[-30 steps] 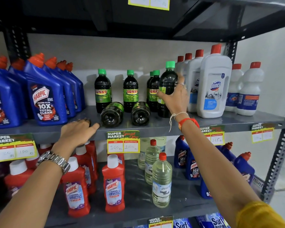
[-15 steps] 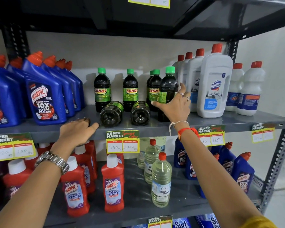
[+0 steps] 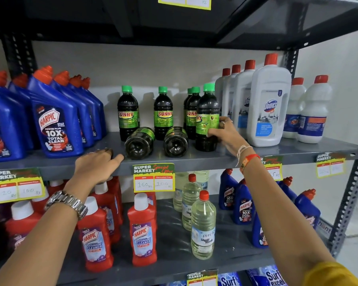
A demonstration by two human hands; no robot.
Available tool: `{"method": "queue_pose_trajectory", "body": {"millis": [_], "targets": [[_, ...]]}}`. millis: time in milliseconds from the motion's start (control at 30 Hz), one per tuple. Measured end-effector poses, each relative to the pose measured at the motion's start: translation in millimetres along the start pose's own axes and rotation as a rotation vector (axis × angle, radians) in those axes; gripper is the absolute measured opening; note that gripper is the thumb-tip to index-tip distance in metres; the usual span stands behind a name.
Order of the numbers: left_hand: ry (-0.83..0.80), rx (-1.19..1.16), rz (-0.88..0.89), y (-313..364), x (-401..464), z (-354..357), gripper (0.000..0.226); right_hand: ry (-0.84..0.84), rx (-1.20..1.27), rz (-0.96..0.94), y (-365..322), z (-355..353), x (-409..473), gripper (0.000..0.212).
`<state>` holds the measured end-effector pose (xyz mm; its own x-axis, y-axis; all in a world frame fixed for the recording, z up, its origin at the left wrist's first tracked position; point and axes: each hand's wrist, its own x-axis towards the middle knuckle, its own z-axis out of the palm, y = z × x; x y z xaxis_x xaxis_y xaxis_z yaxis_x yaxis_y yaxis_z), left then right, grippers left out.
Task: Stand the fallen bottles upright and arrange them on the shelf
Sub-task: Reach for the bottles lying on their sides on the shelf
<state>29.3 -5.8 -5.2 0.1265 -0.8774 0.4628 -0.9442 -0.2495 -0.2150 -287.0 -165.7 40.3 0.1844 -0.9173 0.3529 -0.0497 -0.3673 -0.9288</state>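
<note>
Dark Sunny bottles with green caps stand on the grey shelf (image 3: pixel 277 156). Two of them lie on their sides, bases toward me: the left fallen bottle (image 3: pixel 139 143) and the right fallen bottle (image 3: pixel 175 141). My right hand (image 3: pixel 225 134) grips the front upright Sunny bottle (image 3: pixel 207 118) from its right side, low on the label. My left hand (image 3: pixel 96 164) rests flat on the shelf's front edge, fingertips just left of the left fallen bottle, holding nothing. Other Sunny bottles stand behind: one at the left (image 3: pixel 128 112), one in the middle (image 3: pixel 163 111), more at the right (image 3: pixel 191 112).
Blue Harpic bottles (image 3: pixel 56 120) crowd the shelf's left, white Domex bottles (image 3: pixel 268 106) its right. A price tag (image 3: pixel 154 178) hangs on the front edge. Red Harpic cleaners (image 3: pixel 142 234), clear bottles (image 3: pixel 203 226) and more blue bottles fill the shelf below. A metal upright (image 3: pixel 351 199) stands at the right.
My right hand slid from the bottle's upper body down to its right side, and the bottle now stands on the shelf. My left hand stayed on the shelf edge.
</note>
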Motion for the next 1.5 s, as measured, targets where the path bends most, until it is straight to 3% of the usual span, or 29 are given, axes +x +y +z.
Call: {"method": "queue_pose_trajectory", "body": {"millis": [133,233,367,500,633,833,933,1300,1400,1500], "targets": [[-0.058,0.101,0.033,2.1,-0.7,-3.3,0.038,0.153,-0.343,-0.090,-3.9,11.2,-9.7,0.094],[-0.064,0.035,0.001,2.1,0.5,-5.2,0.033,0.298,-0.526,-0.170,-2.8,25.2,-16.5,0.101],[-0.041,-0.041,-0.054,-0.2,2.7,-2.0,0.036,0.313,-0.495,-0.151,-4.6,22.4,-12.0,0.085],[-0.022,-0.085,-0.080,0.2,2.2,-2.2,0.042,0.096,-0.317,-0.047,-4.5,4.1,-2.2,0.087],[-0.062,-0.020,-0.036,-0.2,1.6,-3.9,0.033,-0.039,-0.352,-0.002,-6.7,-7.5,6.1,0.085],[-0.077,0.018,-0.025,-1.0,2.4,-2.2,0.034,0.204,-0.629,-0.148,-6.1,11.5,-9.9,0.099],[-0.071,0.014,-0.026,-1.6,2.5,-1.1,0.033,0.288,-0.597,-0.190,-6.9,20.2,-14.3,0.096],[-0.069,0.018,-0.036,0.7,1.5,-4.0,0.034,0.175,-0.340,-0.022,-17.6,10.9,-15.7,0.071],[-0.044,0.017,-0.044,-0.2,2.2,-2.1,0.039,0.182,-0.340,-0.033,-20.2,14.7,-18.3,0.081],[0.006,-0.077,-0.097,0.1,2.4,-1.0,0.058,0.392,-0.420,-0.205,-32.3,28.0,-29.1,0.096]]}}
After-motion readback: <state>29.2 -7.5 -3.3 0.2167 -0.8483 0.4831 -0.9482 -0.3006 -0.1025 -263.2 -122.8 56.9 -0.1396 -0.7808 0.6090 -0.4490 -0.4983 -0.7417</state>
